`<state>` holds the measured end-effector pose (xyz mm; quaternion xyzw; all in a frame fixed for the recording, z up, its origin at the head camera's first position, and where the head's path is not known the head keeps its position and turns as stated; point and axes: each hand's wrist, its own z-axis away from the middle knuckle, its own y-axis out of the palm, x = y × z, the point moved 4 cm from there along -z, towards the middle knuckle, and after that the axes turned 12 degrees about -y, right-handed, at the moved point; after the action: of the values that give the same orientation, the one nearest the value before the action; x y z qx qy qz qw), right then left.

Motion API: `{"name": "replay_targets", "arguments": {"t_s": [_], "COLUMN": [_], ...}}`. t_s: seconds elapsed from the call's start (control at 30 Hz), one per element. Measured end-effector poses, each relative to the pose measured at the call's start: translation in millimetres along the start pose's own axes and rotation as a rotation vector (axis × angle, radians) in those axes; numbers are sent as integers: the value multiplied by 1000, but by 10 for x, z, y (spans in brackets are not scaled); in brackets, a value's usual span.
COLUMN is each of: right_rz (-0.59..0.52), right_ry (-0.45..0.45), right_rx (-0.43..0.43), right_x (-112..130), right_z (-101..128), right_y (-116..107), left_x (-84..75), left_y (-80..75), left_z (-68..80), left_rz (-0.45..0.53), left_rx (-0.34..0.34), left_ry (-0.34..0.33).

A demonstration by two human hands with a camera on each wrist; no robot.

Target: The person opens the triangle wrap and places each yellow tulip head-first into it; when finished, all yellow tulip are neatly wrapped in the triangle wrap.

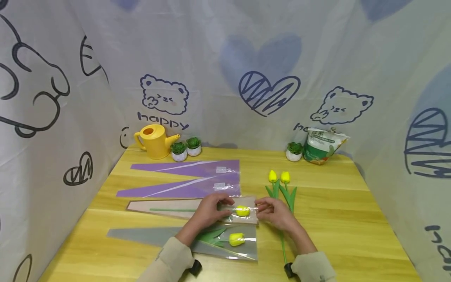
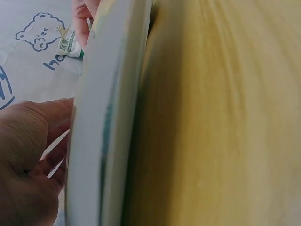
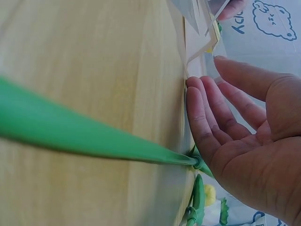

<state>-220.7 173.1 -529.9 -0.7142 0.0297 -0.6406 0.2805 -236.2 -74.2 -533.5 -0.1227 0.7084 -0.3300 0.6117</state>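
A beige paper-and-film flower sleeve (image 1: 169, 206) lies across the table with a yellow tulip (image 1: 242, 211) inside its wide mouth. My left hand (image 1: 225, 203) grips the mouth's left side, fingers curled over the clear film; the left wrist view shows this hand (image 2: 28, 155) close against the sleeve's edge (image 2: 103, 117). My right hand (image 1: 258, 207) pinches the mouth's right edge. In the right wrist view it (image 3: 207, 75) has the film edge between thumb and fingertips. A grey sleeve (image 1: 141, 235) in front holds another yellow tulip (image 1: 236, 239).
Two loose yellow tulips (image 1: 278, 178) lie right of my hands, and a green stem (image 3: 70, 136) runs under my right wrist. Two purple sleeves (image 1: 197, 169) lie behind. A yellow watering can (image 1: 155, 141), small potted plants (image 1: 179, 150) and a bag (image 1: 322, 145) line the back edge.
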Motion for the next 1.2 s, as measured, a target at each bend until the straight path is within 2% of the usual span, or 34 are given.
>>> {"name": "replay_targets", "arguments": {"t_s": [0.4,0.67,1.0,1.2], "right_rz": [11,31,22,24], "right_ry": [-10,-37,-26,-40], "right_rx": [13,17,8,-5], "right_x": [-30,-39,-11,33], "right_z": [3,-11,3,80], "right_y": [36,34,28,-70], "left_x": [80,66,63,54], "left_y": [10,-9,-6,-11], "left_z": [19,31,25,21], "left_rz": [-3,-7,-4,-16], "left_rx": [-2,1,9,2], "left_ry": [-20,-15,-25,-28]}}
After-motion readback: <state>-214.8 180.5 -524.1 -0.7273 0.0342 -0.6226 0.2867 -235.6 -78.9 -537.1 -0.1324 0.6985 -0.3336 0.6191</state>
